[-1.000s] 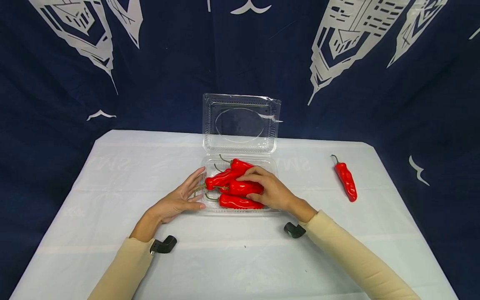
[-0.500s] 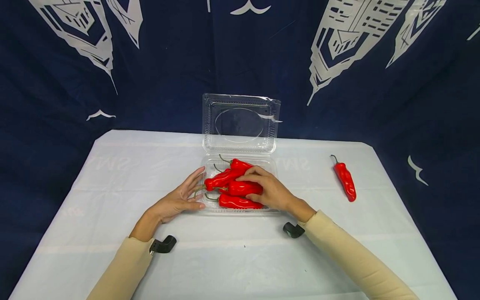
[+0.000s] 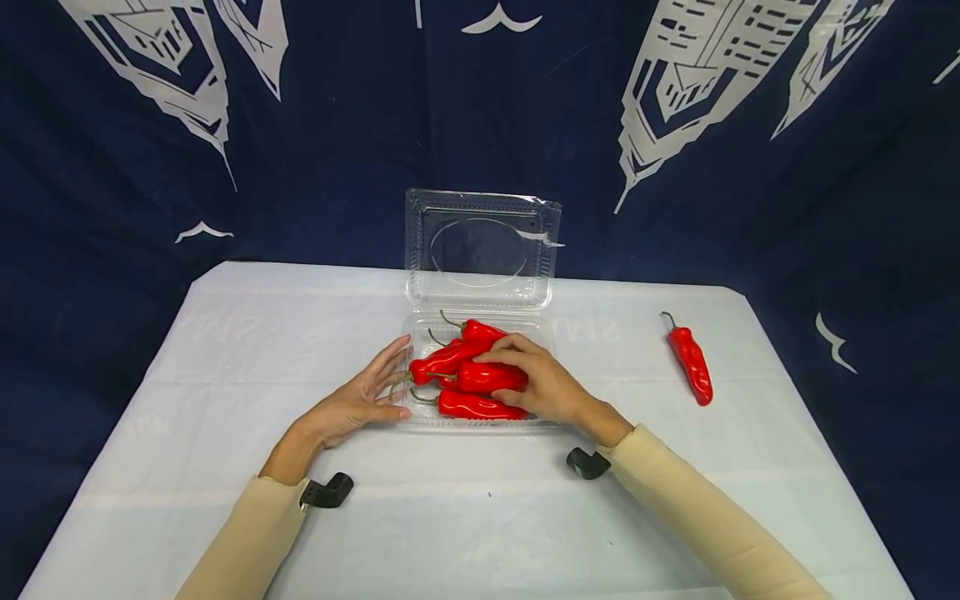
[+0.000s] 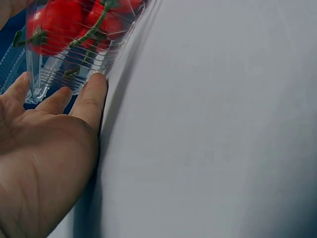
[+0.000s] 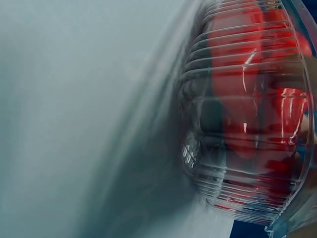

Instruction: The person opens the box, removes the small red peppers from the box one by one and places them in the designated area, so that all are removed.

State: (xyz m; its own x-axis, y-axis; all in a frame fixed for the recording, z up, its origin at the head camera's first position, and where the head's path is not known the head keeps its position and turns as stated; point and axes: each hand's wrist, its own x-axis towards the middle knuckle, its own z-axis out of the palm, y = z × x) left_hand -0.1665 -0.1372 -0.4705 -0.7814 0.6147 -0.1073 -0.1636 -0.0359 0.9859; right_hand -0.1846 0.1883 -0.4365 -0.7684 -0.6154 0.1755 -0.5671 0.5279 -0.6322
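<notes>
Head view: a clear plastic clamshell box [image 3: 480, 367] sits near the middle of a table covered in a pale cloth [image 3: 225, 350], its hinged lid [image 3: 482, 248] standing upright at the far side. Several red peppers [image 3: 472, 379] with green stems are piled in the tray. The right hand [image 3: 536, 379] lies over the right part of the pile, its fingers curled on the peppers and the fingertips resting on the topmost ones. The left hand [image 3: 358, 398] is flat and relaxed, fingers straight, set against the tray's left wall with the thumb along the near corner; it grips nothing. Both arms wear beige sleeves, and a small black mount shows at each wrist.

One more red pepper [image 3: 692, 362] lies alone on the cloth, well apart to the right of the box, its stem pointing away from the person.

Faint mirrored lettering shows through the cloth on either side of the box; it looks like "SM" but cannot be read with certainty. The lid bears an embossed oval with no legible text. The dark blue backdrop [image 3: 112, 167] carries white drawings of tower-like buildings.

In the left wrist view, the fingertips [image 4: 96, 82] touch the ribbed tray wall [image 4: 64, 74], with pepper stems seen through it. The right wrist view shows only the tray's ribbed corner [image 5: 237, 148] and blurred red behind it.
</notes>
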